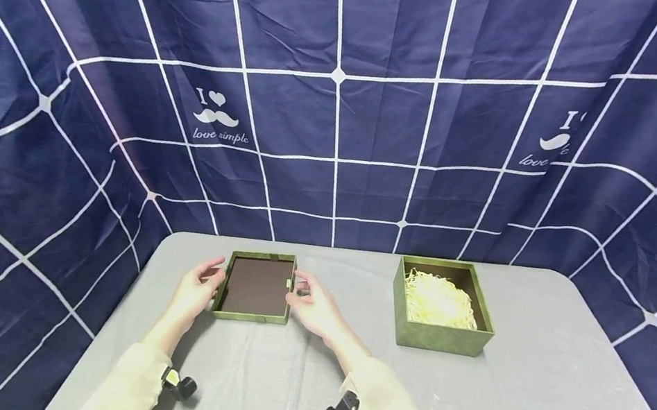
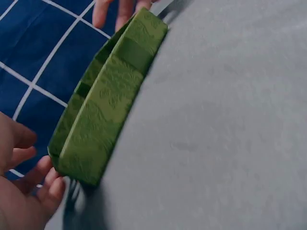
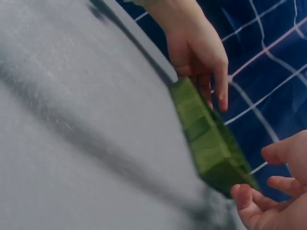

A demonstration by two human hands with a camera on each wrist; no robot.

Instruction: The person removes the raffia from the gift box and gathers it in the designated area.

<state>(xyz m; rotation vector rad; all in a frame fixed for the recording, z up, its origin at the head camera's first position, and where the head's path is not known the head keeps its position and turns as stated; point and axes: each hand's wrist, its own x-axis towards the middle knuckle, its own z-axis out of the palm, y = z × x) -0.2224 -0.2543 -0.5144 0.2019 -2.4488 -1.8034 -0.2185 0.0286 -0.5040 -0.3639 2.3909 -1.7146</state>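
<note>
A shallow green box lid with a dark brown inside lies hollow side up on the table's left half. Its patterned green side fills the middle of the left wrist view. My left hand is at the lid's left edge, fingertips against the side and thumb apart from it. On the opposite edge, my right hand touches the lid with its fingertips. The right wrist view shows the right hand's fingers under a lower corner, with the thumb held away. Neither hand's fingers close round the lid.
A deeper green box stands open on the right of the table, with pale shredded paper inside. The grey tabletop meets a dark blue curtain with white lines at the back and sides.
</note>
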